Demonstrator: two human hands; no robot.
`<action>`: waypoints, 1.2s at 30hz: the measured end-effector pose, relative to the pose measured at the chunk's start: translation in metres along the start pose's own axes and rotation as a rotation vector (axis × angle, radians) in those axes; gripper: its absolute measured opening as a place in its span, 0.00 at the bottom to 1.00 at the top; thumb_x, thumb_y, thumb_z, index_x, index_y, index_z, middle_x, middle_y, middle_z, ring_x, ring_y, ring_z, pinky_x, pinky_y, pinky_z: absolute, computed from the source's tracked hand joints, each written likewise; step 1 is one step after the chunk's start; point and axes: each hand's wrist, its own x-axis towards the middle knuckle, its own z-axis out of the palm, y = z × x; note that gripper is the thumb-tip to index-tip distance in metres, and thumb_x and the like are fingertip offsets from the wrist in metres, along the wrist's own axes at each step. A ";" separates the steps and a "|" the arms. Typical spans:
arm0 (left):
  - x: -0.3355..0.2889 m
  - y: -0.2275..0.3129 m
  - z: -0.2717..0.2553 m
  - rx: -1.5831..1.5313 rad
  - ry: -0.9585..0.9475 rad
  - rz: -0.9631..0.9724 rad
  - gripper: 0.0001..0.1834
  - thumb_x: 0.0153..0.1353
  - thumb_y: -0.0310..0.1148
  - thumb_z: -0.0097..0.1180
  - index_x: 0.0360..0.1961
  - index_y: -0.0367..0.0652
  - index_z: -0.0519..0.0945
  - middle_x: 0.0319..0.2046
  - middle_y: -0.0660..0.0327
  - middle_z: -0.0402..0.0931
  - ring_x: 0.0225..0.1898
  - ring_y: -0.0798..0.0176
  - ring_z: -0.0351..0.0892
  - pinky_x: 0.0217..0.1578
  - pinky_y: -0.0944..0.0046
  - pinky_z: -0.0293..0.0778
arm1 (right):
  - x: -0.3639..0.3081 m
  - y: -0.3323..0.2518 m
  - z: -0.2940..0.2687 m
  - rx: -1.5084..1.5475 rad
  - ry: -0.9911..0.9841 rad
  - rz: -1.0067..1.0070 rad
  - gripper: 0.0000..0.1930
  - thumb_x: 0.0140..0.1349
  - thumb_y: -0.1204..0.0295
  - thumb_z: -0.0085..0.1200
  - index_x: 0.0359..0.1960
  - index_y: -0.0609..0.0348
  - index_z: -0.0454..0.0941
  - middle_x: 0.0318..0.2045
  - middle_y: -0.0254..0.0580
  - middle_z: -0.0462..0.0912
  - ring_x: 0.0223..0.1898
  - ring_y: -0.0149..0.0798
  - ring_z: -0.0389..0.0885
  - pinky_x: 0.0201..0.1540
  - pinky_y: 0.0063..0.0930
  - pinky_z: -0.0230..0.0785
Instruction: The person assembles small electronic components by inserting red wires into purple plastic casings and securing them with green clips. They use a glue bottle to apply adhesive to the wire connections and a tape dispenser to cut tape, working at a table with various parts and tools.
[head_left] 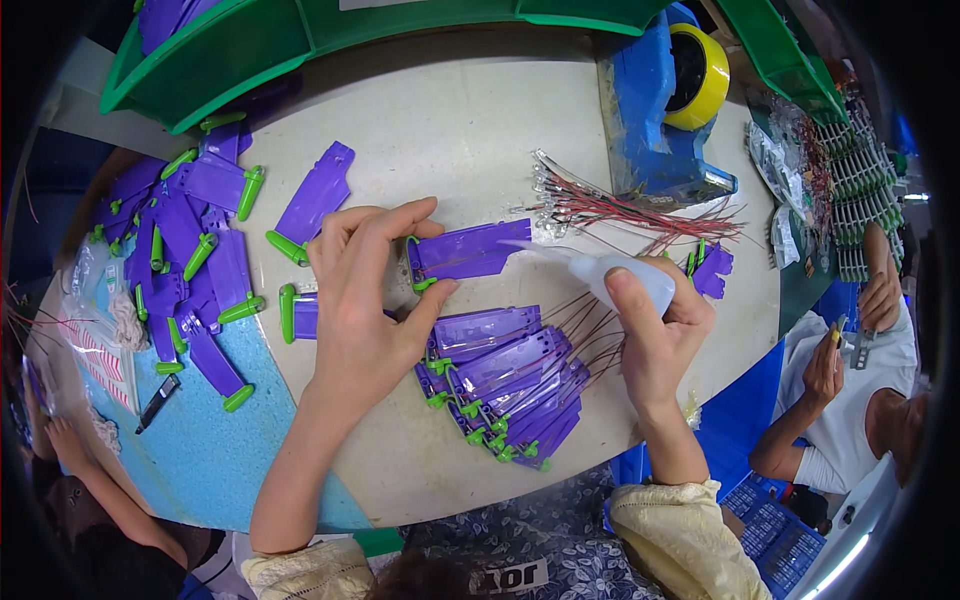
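Observation:
My left hand holds the green-trimmed end of a flat purple plastic wing-shaped part on the table, between thumb and fingers. A thin wire seems to lie along this part. In my right hand is a small translucent white squeeze bottle, tilted so that its fine nozzle points left, over the part's right end. Whether the tip touches is unclear. Just below lies an overlapping pile of similar purple parts with green ends and thin wires. Another purple part is partly hidden behind my left hand.
More purple parts are heaped at left, near a black-handled cutter. Red and black wires lie by a blue tape dispenser. Green bins line the back. Co-workers' hands show at right and far left.

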 end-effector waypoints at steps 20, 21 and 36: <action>-0.013 0.003 -0.023 0.199 -0.106 0.127 0.16 0.42 0.29 0.74 0.34 0.45 0.82 0.42 0.65 0.85 0.49 0.55 0.76 0.56 0.54 0.57 | -0.014 -0.011 0.014 -0.011 -0.112 0.060 0.07 0.61 0.74 0.69 0.34 0.66 0.85 0.25 0.31 0.84 0.24 0.20 0.75 0.26 0.15 0.63; -0.013 0.003 -0.023 0.184 -0.102 0.124 0.16 0.42 0.28 0.74 0.34 0.45 0.82 0.41 0.65 0.85 0.49 0.55 0.75 0.55 0.54 0.57 | -0.013 -0.010 0.018 -0.067 -0.120 0.049 0.07 0.61 0.74 0.69 0.34 0.66 0.85 0.25 0.32 0.84 0.24 0.20 0.75 0.25 0.15 0.63; -0.036 0.016 -0.029 0.170 -0.208 0.317 0.15 0.43 0.36 0.75 0.30 0.45 0.82 0.43 0.66 0.85 0.50 0.54 0.75 0.55 0.50 0.56 | -0.023 -0.015 -0.015 0.052 0.008 0.196 0.08 0.60 0.73 0.69 0.33 0.65 0.85 0.26 0.31 0.83 0.26 0.20 0.74 0.30 0.16 0.62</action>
